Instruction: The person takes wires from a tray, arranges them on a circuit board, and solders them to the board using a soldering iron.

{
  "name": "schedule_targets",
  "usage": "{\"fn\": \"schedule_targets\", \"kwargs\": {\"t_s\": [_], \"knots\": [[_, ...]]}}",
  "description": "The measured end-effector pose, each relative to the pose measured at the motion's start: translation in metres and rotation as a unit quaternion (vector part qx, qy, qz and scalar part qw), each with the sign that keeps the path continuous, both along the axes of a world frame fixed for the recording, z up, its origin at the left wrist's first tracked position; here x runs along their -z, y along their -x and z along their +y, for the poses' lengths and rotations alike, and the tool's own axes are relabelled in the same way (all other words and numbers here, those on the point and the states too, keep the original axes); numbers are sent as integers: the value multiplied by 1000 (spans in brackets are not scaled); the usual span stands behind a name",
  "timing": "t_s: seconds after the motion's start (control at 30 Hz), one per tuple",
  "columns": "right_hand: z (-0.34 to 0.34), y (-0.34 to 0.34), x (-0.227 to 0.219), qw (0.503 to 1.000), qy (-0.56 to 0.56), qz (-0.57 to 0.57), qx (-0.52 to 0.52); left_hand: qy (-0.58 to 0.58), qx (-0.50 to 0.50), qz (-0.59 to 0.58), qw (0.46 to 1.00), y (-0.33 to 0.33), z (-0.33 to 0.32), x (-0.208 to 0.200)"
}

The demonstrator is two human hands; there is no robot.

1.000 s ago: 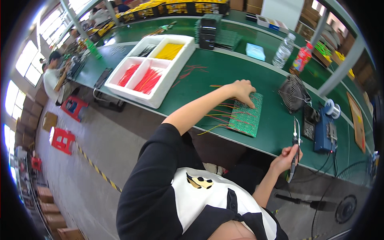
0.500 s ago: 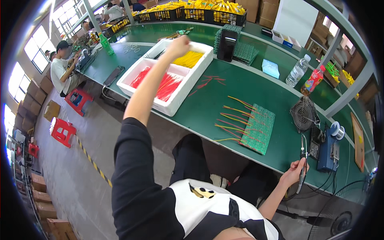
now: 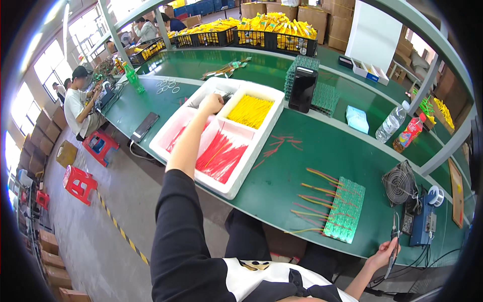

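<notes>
My left hand reaches far out into a white foam tray, over the back compartment with dark wires; its fingers are curled, and whether they hold anything is hidden. The tray also holds yellow wires and red wires. My right hand stays at the table's near edge, shut on a soldering iron. A green circuit board with several wires sticking out its left side lies on the green table between the tray and my right hand.
A small fan and a blue soldering station stand right of the board. A black box, bottles and a phone sit on the table. Another person sits at far left beside red stools.
My left hand left the circuit board and stretched left and away to the white tray, now at its back compartment. The right hand has kept the soldering iron at the table edge.
</notes>
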State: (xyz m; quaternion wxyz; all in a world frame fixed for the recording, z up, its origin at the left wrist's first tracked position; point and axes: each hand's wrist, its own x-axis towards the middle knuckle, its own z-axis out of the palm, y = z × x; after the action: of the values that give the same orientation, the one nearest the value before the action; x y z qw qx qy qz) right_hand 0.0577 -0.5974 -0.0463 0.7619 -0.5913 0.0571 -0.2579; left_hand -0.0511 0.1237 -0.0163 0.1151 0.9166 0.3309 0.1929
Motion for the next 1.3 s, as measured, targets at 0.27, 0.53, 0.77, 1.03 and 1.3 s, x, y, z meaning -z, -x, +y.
{"fn": "schedule_targets", "kwargs": {"t_s": [0.27, 0.53, 0.77, 1.03, 1.3], "knots": [[7, 1, -9, 999, 35, 22, 0, 68, -48, -122, 989, -7, -15, -10], [4, 0, -7, 999, 28, 25, -19, 248, -30, -340, 907, 1, -26, -29], [0, 7, -7, 1000, 11, 22, -16, 363, -52, -367, 855, 6, -29, -35], [-2, 6, -1, 999, 14, 0, -32, 376, -42, -375, 847, 6, -24, -36], [-4, 3, 2, 998, 29, -29, -38, 393, -41, -382, 835, 6, -18, -29]]}}
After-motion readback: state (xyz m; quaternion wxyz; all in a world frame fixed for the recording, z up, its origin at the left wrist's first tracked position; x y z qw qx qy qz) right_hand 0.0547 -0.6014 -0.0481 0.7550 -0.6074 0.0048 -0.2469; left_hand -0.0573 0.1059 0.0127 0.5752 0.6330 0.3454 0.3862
